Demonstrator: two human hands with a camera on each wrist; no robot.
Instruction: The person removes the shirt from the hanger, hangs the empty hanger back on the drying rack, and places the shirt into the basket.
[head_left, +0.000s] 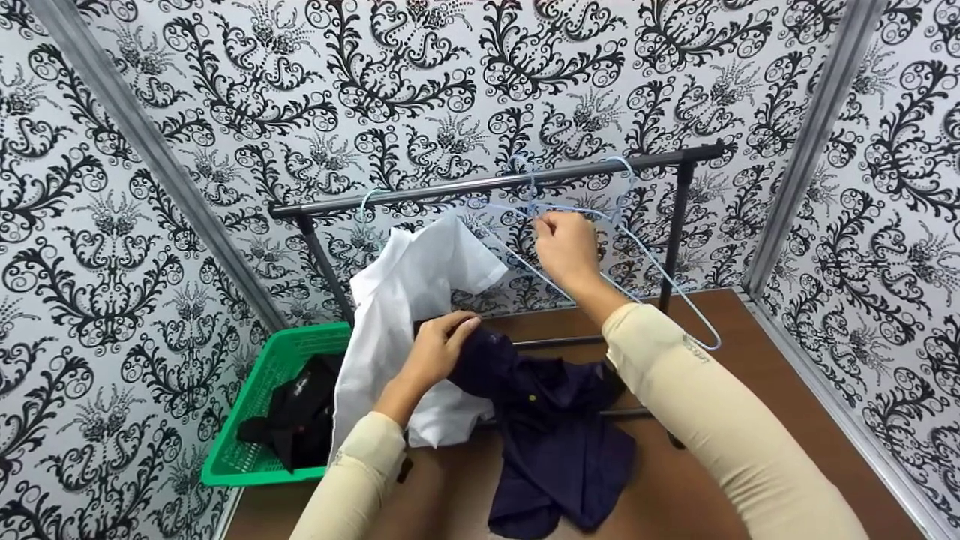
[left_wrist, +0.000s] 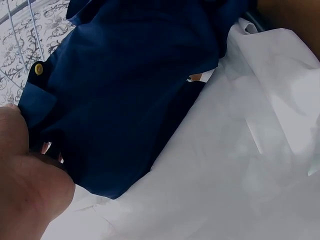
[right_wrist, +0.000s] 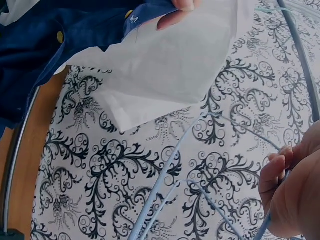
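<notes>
My left hand [head_left: 439,346] pinches the edge of a navy blue shirt [head_left: 566,431] with yellow buttons. The shirt droops in folds down to the brown tabletop, and a yellow button [left_wrist: 38,69] shows close to the fingers in the left wrist view. Up at the rack, my right hand [head_left: 568,244] grips a pale blue hanger [right_wrist: 263,226] just below the rail. A second pale blue hanger beside it has its hook [head_left: 621,166] over the rail. Left of both hands, a white shirt [head_left: 397,292] hangs from a mint green hanger [head_left: 365,204], partly behind the navy shirt.
A dark metal clothes rack, with its rail [head_left: 450,187] across the view, stands on the brown table [head_left: 442,495]. At the left, a green basket [head_left: 259,367] holds black clothes [head_left: 300,412]. Patterned wall panels [head_left: 420,82] close in behind and on both sides.
</notes>
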